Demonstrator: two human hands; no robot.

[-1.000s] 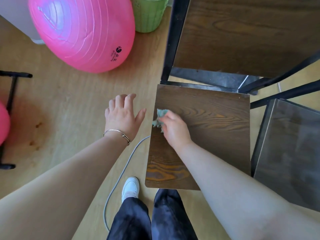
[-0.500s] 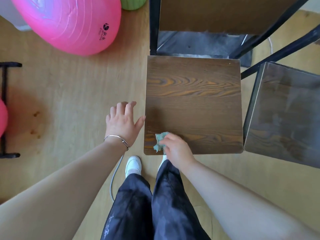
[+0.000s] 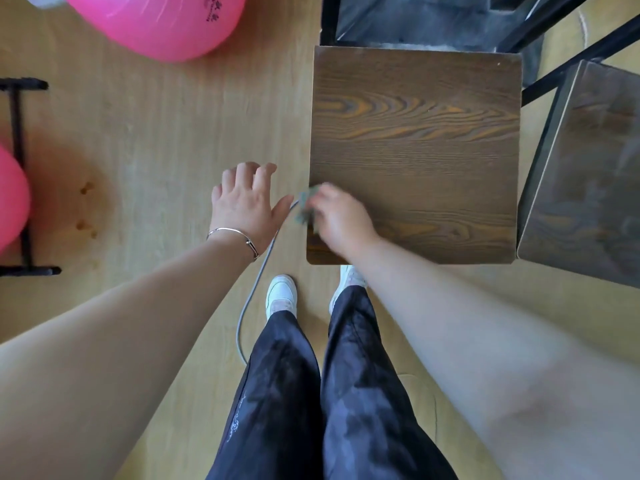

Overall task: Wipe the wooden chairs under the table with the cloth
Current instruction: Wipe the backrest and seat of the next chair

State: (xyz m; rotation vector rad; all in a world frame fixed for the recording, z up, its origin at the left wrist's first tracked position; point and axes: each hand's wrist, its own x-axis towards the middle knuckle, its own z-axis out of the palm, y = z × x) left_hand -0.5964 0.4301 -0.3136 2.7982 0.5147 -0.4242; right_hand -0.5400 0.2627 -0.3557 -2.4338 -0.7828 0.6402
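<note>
I was mid-wipe on the near chair seat (image 3: 415, 150), my right hand (image 3: 341, 221) pinching the bunched green cloth (image 3: 304, 202) against the seat's left edge. My left hand (image 3: 244, 206) hovered just beside it, fingers spread and holding nothing. Next, I judged, the cloth had to sweep out from my fingers across the seat, then over to the second chair (image 3: 585, 188) to their right. The dark print on the pink ball (image 3: 156, 22) beyond my left fingers was too cut off to read.

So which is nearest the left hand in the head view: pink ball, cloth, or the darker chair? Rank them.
From the left hand:
1. cloth, just right of it, in the right hand.
2. pink ball, ahead to the left.
3. darker chair, far right.
</note>
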